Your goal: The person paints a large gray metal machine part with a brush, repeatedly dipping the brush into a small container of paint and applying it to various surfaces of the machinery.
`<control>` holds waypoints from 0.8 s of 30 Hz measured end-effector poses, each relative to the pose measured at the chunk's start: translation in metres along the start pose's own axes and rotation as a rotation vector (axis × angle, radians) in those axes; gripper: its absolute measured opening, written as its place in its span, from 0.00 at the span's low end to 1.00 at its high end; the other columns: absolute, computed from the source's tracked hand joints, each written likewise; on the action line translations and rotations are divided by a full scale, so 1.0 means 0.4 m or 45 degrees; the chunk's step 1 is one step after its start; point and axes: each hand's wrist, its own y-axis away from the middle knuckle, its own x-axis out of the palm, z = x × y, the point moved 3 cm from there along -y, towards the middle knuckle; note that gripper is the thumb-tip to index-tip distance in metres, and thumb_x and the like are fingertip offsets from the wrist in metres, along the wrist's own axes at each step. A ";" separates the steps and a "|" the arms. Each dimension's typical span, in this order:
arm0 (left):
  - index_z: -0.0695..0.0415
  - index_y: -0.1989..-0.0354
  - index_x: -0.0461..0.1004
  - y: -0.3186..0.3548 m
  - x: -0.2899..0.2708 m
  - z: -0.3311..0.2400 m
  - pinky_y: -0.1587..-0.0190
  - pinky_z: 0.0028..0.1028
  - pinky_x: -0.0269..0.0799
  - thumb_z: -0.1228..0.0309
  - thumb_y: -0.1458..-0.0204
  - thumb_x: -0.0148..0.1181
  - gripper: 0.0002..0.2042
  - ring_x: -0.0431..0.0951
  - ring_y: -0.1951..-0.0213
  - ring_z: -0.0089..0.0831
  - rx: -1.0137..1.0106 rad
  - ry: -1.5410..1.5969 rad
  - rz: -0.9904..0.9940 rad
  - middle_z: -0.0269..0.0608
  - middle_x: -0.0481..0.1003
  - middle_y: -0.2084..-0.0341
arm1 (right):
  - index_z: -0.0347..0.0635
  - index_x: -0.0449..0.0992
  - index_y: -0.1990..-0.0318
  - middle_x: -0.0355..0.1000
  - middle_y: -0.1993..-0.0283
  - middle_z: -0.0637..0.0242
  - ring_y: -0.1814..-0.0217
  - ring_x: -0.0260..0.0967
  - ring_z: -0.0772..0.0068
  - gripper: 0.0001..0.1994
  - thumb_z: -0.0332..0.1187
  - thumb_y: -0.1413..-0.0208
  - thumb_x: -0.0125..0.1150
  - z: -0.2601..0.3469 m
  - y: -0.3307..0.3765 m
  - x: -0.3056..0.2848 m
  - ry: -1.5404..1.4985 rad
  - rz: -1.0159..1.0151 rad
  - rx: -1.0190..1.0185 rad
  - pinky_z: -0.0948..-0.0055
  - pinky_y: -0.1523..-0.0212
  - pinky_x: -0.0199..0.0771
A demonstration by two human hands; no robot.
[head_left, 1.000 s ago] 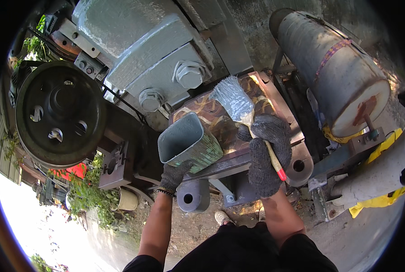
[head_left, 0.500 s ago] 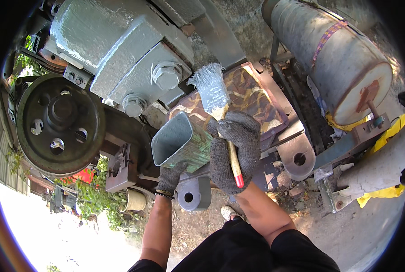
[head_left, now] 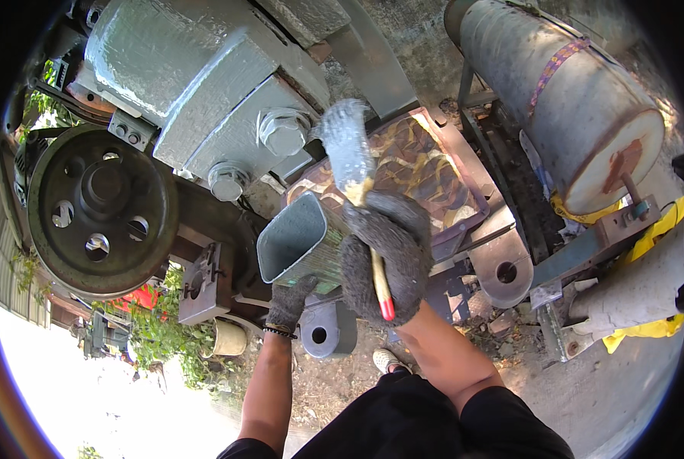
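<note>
Paintbrush (head_left: 347, 141), one, grey-loaded bristles at upper centre of the frame, its yellow handle with a red tip running down through our right hand (head_left: 384, 264), whose gloved fingers are wrapped tight round that handle; paint container (head_left: 300, 241), one, a squarish grey tin at centre, tilted with its open mouth toward the left of the frame, gripped from below by our left hand (head_left: 290, 302), gloved fingers pressed up against its underside. We judge that the brush has just been charged or is about to be: to do this well we would keep the tin level enough not to spill, wipe surplus on its rim, and carry the bristles up to the grey housing (head_left: 197, 84) at upper left without dripping on the rusty patterned plate (head_left: 426, 168) behind the brush. Counted further: large hex bolts on the housing, two, the upper (head_left: 283, 131) and the lower (head_left: 227, 181); dark spoked wheel (head_left: 101, 210), one, at left; grey cylinder (head_left: 564, 99) with a rust-marked end, one, at upper right; gloves, two; shoe (head_left: 388, 359), one showing, below the hands
</note>
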 end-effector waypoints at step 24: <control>0.62 0.44 0.79 -0.003 -0.015 0.046 0.45 0.35 0.78 0.73 0.46 0.75 0.21 0.81 0.50 0.31 -0.055 0.046 0.021 0.42 0.83 0.51 | 0.37 0.82 0.51 0.78 0.47 0.54 0.47 0.79 0.48 0.16 0.22 0.50 0.72 -0.011 -0.084 -0.055 0.195 0.474 -0.116 0.56 0.45 0.79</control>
